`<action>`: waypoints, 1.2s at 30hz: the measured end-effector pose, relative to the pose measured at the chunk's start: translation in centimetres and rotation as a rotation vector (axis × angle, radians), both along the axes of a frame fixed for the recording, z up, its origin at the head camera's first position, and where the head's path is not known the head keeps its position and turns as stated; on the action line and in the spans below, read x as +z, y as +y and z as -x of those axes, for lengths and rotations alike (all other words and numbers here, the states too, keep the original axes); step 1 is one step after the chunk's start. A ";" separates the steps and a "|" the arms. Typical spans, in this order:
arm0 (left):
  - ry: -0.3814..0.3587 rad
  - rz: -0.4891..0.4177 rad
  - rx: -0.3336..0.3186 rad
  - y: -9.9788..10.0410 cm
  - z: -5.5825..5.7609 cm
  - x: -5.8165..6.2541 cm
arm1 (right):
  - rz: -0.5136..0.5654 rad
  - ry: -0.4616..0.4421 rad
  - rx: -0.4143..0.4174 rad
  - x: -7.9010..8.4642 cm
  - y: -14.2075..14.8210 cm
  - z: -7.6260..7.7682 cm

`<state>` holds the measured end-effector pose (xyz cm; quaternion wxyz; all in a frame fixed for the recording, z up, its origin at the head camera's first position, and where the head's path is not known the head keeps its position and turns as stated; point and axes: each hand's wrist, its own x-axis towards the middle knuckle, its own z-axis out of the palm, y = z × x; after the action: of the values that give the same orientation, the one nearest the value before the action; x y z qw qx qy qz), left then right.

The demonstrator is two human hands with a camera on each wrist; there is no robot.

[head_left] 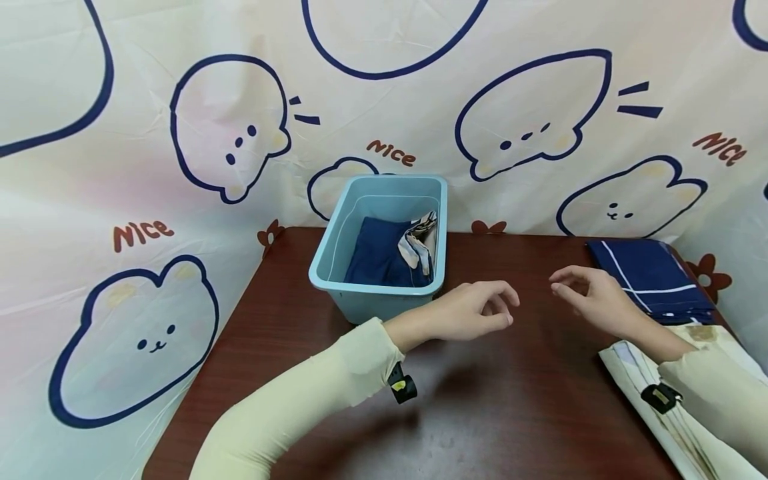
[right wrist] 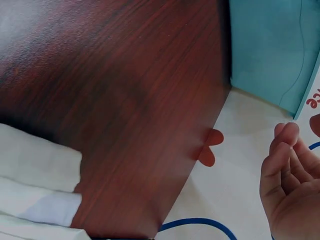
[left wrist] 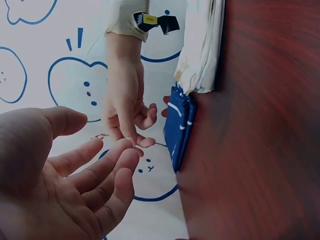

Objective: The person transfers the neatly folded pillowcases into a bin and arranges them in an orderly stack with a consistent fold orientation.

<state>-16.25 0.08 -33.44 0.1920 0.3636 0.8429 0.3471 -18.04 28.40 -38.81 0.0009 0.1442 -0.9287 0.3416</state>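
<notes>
My left hand [head_left: 465,311] hovers above the table just right of the blue bin, its fingers loosely bent around nothing. Across from it, my right hand [head_left: 597,300] hangs in the air with relaxed fingers, close to the folded navy cloth [head_left: 651,277] with white lines. Inside the light blue bin [head_left: 321,267] lie a navy cloth [head_left: 378,250] and a patterned cream cloth [head_left: 418,247]. A folded cream cloth [head_left: 636,373] lies at the right, partly under my right forearm. In the left wrist view, both empty hands show, with a gap between the cloths and the fingers.
The dark red-brown wooden table [head_left: 510,413] carries the bin near its back edge. A pale curtain [head_left: 384,107] with cartoon drawings surrounds the table at the back and sides. The folded cloths line the table's right edge.
</notes>
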 end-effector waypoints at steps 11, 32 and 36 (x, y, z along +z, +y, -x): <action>-0.084 -0.007 -0.008 0.6 -0.5 -2.9 | 0.016 -0.014 0.058 -1.2 2.5 -0.5; -0.183 -0.004 -0.005 1.8 -1.2 -6.7 | -0.034 -0.031 -0.002 -2.9 6.7 -1.9; -0.201 0.016 0.012 1.8 -1.3 -7.4 | -0.042 -0.019 0.002 -3.4 7.3 -2.2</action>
<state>-14.91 1.86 -40.87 0.2764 0.3203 0.8244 0.3760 -15.88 35.71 -42.18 -0.0112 0.1421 -0.9355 0.3233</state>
